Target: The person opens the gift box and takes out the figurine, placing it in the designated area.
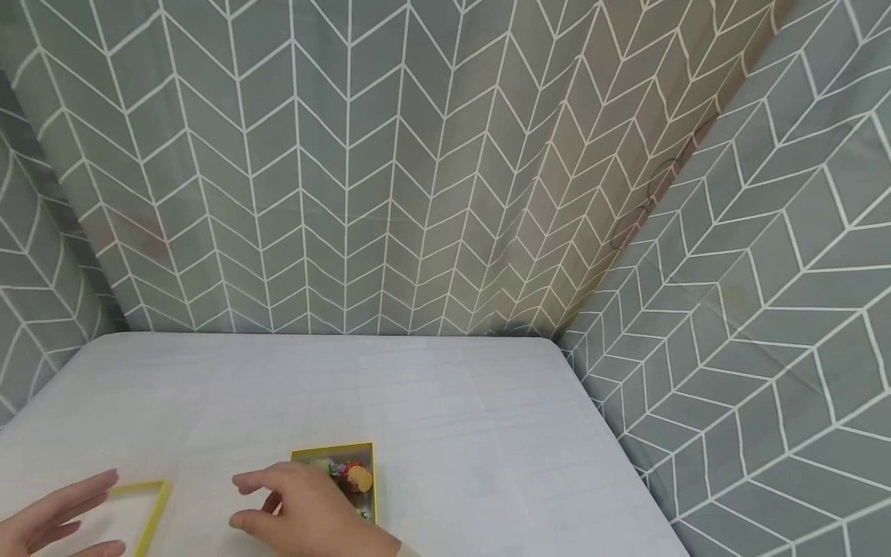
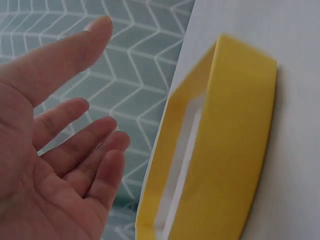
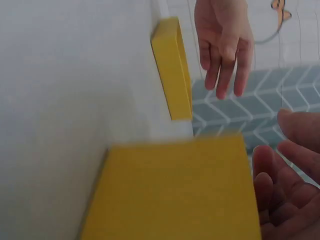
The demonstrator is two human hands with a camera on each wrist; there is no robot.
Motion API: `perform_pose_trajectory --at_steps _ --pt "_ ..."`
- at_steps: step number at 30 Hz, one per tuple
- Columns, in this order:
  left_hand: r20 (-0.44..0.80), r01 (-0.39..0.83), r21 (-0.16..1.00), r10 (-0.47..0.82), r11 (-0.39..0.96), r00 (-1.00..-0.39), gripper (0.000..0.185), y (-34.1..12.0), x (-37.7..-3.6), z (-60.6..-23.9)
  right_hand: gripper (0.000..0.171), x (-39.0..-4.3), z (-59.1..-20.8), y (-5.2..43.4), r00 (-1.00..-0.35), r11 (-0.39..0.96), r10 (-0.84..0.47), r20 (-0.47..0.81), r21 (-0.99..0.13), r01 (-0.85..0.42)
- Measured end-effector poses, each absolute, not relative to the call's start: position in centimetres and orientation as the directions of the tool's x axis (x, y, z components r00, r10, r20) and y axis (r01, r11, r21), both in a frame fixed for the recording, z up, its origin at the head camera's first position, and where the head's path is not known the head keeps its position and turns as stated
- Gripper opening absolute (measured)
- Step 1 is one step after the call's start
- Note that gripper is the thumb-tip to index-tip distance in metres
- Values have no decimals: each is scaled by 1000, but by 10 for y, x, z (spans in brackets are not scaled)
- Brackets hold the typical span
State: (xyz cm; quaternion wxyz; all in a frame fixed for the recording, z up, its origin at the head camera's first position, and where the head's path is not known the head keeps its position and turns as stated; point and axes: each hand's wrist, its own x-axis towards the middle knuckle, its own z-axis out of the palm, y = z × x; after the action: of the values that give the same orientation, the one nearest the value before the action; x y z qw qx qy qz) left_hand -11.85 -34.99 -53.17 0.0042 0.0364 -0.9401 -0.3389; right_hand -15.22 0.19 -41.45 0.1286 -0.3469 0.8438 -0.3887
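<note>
At the lower left of the head view my left hand (image 1: 59, 517) is held above a shallow yellow tray or lid (image 1: 155, 517) with a white inside. Its fingers are spread and relaxed, and nothing is in them. The left wrist view has the palm (image 2: 65, 175) beside the yellow wall (image 2: 230, 135). My right hand (image 1: 309, 507) is over the left part of a yellow box (image 1: 374, 483), thumb and fingers apart and holding nothing. Small colourful figures (image 1: 356, 477) lie in that box, partly hidden by the hand. In the right wrist view, the box's side (image 3: 175, 192) stands close by my fingers.
Both yellow pieces rest on a white-covered table (image 1: 452, 433), side by side at its near edge. Grey curtains (image 1: 348, 170) with white chevron lines hang behind the table and at its sides.
</note>
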Motion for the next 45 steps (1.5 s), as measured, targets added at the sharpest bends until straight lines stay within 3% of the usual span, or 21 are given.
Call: perform_pose_trajectory --at_steps 4,10,17,25,31,35,41,45 --pt "-155 -37 663 88 748 -984 101 -317 -131 -489 38 -165 -415 23 -753 463 -654 79 -745 -480" --pt "-190 -10 731 189 682 -963 94 -267 -139 -461 39 -183 -414 51 -743 460 -664 85 -738 -495" --pt "-181 -3 840 275 542 -944 94 -227 -144 -469 41 -197 -416 75 -693 468 -717 74 -685 -558" --pt "-230 -39 917 444 398 -866 96 -198 -154 -476 46 -206 -415 82 -636 470 -769 73 -609 -639" --pt "-261 -53 919 503 391 -824 104 -195 -159 -483 47 -209 -414 85 -597 450 -801 51 -607 -655" --pt "-190 46 929 579 368 -793 112 -193 -161 -487 53 -212 -412 87 -561 437 -827 40 -581 -686" --pt "-193 -1 951 592 308 -783 112 -184 -164 -486 61 -215 -410 91 -472 414 -882 -12 -499 -761" --pt "-120 81 953 610 292 -783 111 -185 -166 -500 61 -215 -413 91 -418 391 -907 -46 -457 -799"
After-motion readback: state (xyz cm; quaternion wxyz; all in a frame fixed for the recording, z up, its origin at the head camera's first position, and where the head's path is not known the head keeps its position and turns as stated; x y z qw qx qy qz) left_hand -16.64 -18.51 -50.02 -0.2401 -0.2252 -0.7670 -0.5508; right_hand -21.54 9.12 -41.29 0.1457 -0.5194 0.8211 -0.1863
